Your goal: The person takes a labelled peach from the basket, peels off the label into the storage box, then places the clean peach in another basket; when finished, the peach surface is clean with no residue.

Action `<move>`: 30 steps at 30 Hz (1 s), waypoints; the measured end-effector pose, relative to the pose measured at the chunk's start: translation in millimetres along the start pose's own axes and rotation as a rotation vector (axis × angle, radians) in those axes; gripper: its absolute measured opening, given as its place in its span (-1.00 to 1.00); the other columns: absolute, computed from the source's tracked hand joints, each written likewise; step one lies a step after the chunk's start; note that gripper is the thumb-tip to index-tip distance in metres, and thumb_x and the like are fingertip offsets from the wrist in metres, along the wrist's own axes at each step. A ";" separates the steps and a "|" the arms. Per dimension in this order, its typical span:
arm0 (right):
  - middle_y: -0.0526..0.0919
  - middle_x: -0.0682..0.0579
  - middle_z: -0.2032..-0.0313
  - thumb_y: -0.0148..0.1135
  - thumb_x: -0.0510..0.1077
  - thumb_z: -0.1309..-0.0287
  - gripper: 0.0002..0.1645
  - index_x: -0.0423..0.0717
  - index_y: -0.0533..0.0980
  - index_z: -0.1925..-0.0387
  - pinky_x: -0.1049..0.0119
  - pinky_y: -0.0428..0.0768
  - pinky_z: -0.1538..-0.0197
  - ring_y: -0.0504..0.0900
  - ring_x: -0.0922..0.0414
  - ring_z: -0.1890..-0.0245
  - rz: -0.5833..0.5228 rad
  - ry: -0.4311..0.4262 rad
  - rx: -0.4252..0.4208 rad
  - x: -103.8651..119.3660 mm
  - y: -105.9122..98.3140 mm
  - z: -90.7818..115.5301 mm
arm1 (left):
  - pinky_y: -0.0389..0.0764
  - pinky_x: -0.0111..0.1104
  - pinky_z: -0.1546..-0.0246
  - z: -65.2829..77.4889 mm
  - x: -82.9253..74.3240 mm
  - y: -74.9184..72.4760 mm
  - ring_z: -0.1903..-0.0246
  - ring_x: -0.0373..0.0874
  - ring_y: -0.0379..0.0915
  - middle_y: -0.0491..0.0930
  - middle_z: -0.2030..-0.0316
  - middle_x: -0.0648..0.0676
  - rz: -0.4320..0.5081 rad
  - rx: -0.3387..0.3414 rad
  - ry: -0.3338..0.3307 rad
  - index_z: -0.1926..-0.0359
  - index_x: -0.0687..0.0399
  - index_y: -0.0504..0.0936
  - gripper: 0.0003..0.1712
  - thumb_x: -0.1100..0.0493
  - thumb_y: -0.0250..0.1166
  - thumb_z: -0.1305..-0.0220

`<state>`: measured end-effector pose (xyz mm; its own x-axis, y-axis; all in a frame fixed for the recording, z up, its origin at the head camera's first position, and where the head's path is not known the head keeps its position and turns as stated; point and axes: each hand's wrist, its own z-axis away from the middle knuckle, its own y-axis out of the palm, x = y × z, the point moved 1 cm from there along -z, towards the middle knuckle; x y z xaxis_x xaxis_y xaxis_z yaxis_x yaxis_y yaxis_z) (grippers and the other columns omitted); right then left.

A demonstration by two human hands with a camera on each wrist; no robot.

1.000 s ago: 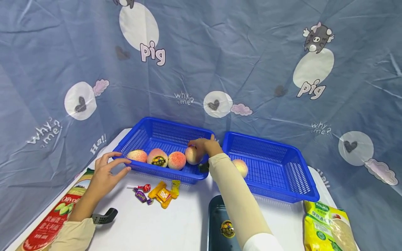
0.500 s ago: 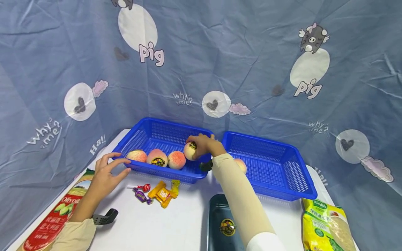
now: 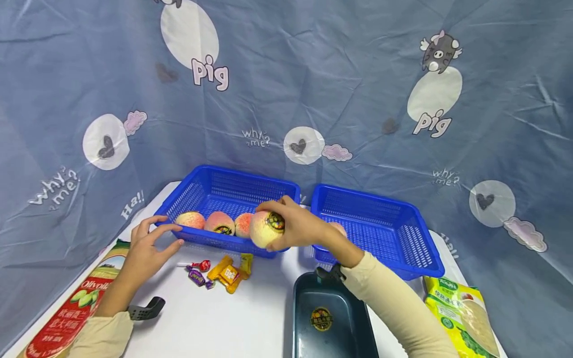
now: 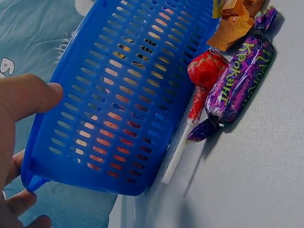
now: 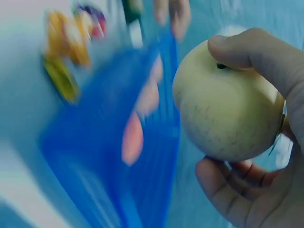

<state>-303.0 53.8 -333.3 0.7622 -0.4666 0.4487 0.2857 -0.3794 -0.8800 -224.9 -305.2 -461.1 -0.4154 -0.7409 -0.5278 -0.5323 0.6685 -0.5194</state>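
A pale yellow peach (image 3: 261, 232) with a black and gold sticker is in my right hand (image 3: 301, 224), thumb and fingers around it. It is in front of the right end of the left blue basket (image 3: 215, 240); the right wrist view shows the peach (image 5: 232, 104) close up. Inside that basket, a row of peaches (image 3: 219, 222) lies along the front wall. My left hand (image 3: 148, 248) is at the basket's front left corner, fingers spread and loosely bent. In the left wrist view, its thumb (image 4: 47, 95) overlaps the slotted wall and the other fingertips are near the corner.
A second blue basket (image 3: 421, 238) stands to the right with a peach (image 3: 338, 228) in it. A dark tray (image 3: 331, 343) lies in front. Wrapped candies (image 3: 230, 275) and a lollipop (image 3: 204, 265) lie near the left basket. Bags of food (image 3: 465, 318) (image 3: 73, 308) flank the table.
My right hand has lifted the peach out of the left basket's right end and brought it toward me. My left hand stays at the basket corner. The head view has shifted slightly.
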 end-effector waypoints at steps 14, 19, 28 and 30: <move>0.48 0.07 0.15 0.70 0.23 0.30 -0.04 0.38 0.45 -0.23 0.38 0.49 0.46 0.48 0.28 0.34 0.292 0.114 0.190 35.8 84.4 48.6 | 0.09 0.37 0.02 -2.1 0.9 -2.8 -0.19 0.52 0.07 0.34 -0.24 0.36 0.016 0.004 -0.019 0.05 0.07 0.68 -0.52 0.34 0.59 0.06; 0.51 0.01 0.20 0.68 0.30 0.35 -0.04 0.37 0.47 -0.20 0.25 0.49 0.48 0.49 0.22 0.36 0.390 0.214 0.213 31.4 98.7 47.2 | 0.10 0.41 0.02 -0.9 -1.1 0.5 -0.21 0.54 0.04 0.32 -0.25 0.36 0.020 0.028 -0.034 0.04 0.07 0.67 -0.51 0.33 0.59 0.06; 0.58 0.06 0.20 0.46 0.64 0.37 0.05 0.31 0.48 -0.19 0.16 0.52 0.22 0.59 0.13 0.28 0.543 0.292 0.212 33.7 104.8 57.0 | 0.12 0.27 -0.04 -2.3 -19.1 -1.0 -0.20 0.44 0.08 0.39 -0.20 0.33 0.022 -0.010 0.095 0.13 0.13 0.69 -0.53 0.32 0.60 0.17; 0.58 0.10 0.21 0.42 0.67 0.36 0.07 0.30 0.48 -0.21 0.15 0.52 0.20 0.59 0.13 0.26 0.551 0.280 0.203 34.6 102.3 61.4 | 0.22 0.06 -0.10 -3.4 -37.4 -0.2 -0.17 0.29 0.22 0.48 -0.14 0.26 0.078 0.035 0.175 0.14 0.12 0.70 -0.52 0.34 0.60 0.19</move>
<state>-211.7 47.9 -417.4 0.6560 -0.7508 -0.0776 0.0206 0.1206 -0.9925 -211.7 -277.9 -439.0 -0.5780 -0.6851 -0.4434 -0.4693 0.7236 -0.5062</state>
